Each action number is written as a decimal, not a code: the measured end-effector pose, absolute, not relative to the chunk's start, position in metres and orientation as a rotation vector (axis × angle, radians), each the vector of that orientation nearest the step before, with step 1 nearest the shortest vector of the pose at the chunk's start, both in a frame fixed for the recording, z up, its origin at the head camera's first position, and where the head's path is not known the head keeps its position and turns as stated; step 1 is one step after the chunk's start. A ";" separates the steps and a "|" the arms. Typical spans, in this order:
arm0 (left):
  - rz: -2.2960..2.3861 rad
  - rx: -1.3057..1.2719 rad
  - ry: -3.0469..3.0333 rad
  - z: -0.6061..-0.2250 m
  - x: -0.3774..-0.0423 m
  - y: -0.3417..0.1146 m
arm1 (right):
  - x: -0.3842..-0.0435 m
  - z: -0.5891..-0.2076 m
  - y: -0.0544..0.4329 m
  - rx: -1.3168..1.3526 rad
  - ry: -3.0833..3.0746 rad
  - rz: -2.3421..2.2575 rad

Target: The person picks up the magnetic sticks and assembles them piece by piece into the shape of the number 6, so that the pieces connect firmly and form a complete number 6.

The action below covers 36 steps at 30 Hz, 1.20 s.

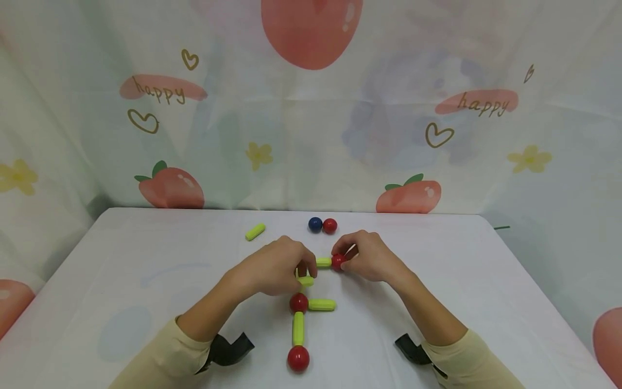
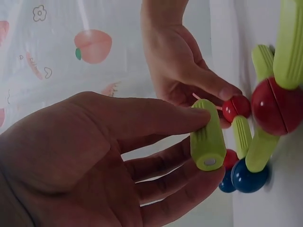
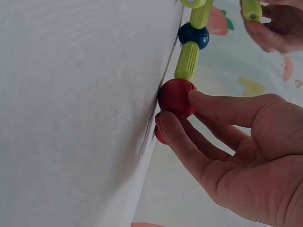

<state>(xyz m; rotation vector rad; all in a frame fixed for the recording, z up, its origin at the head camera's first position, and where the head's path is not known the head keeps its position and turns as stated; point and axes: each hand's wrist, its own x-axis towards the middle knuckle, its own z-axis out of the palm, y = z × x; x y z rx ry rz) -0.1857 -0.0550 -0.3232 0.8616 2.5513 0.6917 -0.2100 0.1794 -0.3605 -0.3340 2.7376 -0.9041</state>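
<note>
My left hand (image 1: 279, 266) pinches a ribbed yellow-green rod (image 2: 208, 142) between thumb and fingers, over the joined pieces. One end of this rod shows a small silvery disc. Thumb and fingertips of my right hand (image 1: 371, 258) grip a red ball (image 3: 175, 98) at the structure's far right. From that ball another green rod (image 3: 187, 61) leads to a blue ball (image 3: 193, 36), which the left hand hides in the head view. Nearer me, a middle red ball (image 1: 298, 303) bears a rod pointing right (image 1: 322, 305) and a rod (image 1: 298, 328) running to the front red ball (image 1: 298, 359).
At the back of the white table (image 1: 170, 248) a loose blue ball (image 1: 315, 225) sits beside a loose red ball (image 1: 330, 226). A loose green rod (image 1: 255, 232) lies to their left. Behind the table hangs a printed cloth (image 1: 311, 129).
</note>
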 end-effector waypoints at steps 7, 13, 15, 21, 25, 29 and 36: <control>0.757 0.923 2.413 -0.321 -0.177 -0.049 | -0.210 -0.360 0.180 -0.340 2.737 -0.904; 0.740 1.033 2.330 -0.321 -0.170 -0.044 | -0.211 -0.360 0.181 -0.357 2.744 -0.910; 0.730 1.055 2.309 -0.322 -0.168 -0.041 | -0.211 -0.361 0.181 -0.355 2.745 -0.914; 0.708 1.094 2.242 -0.328 -0.163 -0.031 | -0.211 -0.360 0.181 -0.350 2.748 -0.909; 0.682 1.125 2.201 -0.335 -0.160 -0.025 | -0.211 -0.359 0.180 -0.351 2.751 -0.905; 0.659 1.162 2.146 -0.342 -0.159 -0.020 | -0.211 -0.359 0.180 -0.348 2.749 -0.907; 0.626 1.199 2.067 -0.353 -0.154 -0.013 | -0.210 -0.361 0.179 -0.323 2.738 -0.912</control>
